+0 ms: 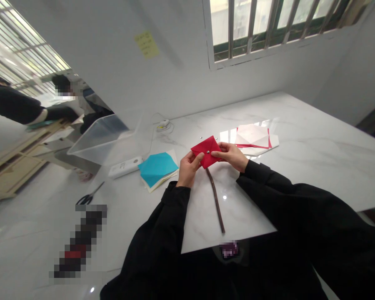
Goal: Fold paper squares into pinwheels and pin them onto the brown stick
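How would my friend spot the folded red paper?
Over the white table, find the left hand and right hand. They hold the red paper, with a shiny stud near its middle; the blue paper and white paper lie unheld.

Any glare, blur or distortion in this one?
Head view: glare patches on the tabletop, beside the pale papers; head view, left edge: soft, stretched background; head view, lower left: pixelation near the scissors; head view, centre: red folded piece fairly clear.

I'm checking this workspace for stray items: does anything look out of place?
Perhaps the slender brown stick on the white marbled tabletop, below the folded red envelope-like piece: its twig-like look seems odd near the flat blue sheet. No spill shows.
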The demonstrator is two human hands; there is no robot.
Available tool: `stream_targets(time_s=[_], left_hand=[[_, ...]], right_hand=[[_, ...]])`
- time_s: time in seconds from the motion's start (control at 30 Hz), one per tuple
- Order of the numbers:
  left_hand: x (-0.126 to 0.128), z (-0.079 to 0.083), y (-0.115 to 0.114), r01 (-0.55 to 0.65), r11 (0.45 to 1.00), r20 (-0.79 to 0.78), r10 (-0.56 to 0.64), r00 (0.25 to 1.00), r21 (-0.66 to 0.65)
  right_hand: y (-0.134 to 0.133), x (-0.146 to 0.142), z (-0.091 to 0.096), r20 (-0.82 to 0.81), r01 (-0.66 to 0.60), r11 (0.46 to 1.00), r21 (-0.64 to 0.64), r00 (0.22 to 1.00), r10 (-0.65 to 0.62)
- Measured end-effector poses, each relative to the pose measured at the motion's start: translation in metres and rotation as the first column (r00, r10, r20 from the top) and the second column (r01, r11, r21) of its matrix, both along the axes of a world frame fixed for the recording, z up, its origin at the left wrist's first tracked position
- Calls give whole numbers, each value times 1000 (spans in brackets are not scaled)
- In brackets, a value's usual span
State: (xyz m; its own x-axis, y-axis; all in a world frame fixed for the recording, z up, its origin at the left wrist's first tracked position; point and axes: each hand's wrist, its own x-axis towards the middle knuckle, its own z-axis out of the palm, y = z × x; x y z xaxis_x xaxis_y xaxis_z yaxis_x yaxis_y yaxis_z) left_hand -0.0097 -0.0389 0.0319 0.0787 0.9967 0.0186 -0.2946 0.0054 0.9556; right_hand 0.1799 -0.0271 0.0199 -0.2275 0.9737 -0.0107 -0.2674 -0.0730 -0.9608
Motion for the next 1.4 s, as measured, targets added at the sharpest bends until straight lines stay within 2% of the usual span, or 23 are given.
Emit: stream_targets(time_s=[0.37,0.57,0.67,0.73,0.83,0.9,1.1,1.4], left_hand=[[-2,-9,2,-10,999,-67,7,998,-40],[-1,-7,1,-18,998,-47,15,999,-59],[1,-8,1,-22,998,-50,19,999,-62],[2,-9,0,-23,998,-51,20,999,-58],[3,-10,0,-18,998,-51,15,999,-52],[3,-10,0,-18,998,-52,15,999,-53],[3,-11,1,-12,998,-55,9,998,-59],[2,-14,1,-4,999,-80,0,997,-50]], right_hand=[[8,-4,-11,44,20,991,132,999,-26],[8,-4,-15,164,57,968,245,982,-99],[4,-2,-10,305,118,915,385,920,-247],[1,-1,-5,355,137,840,525,862,-362],[-2,2,1,368,98,726,681,811,-454],[-2,4,2,389,60,685,726,786,-480],[0,5,-1,444,-7,636,772,721,-531],[0,4,-2,487,-71,627,776,700,-523]])
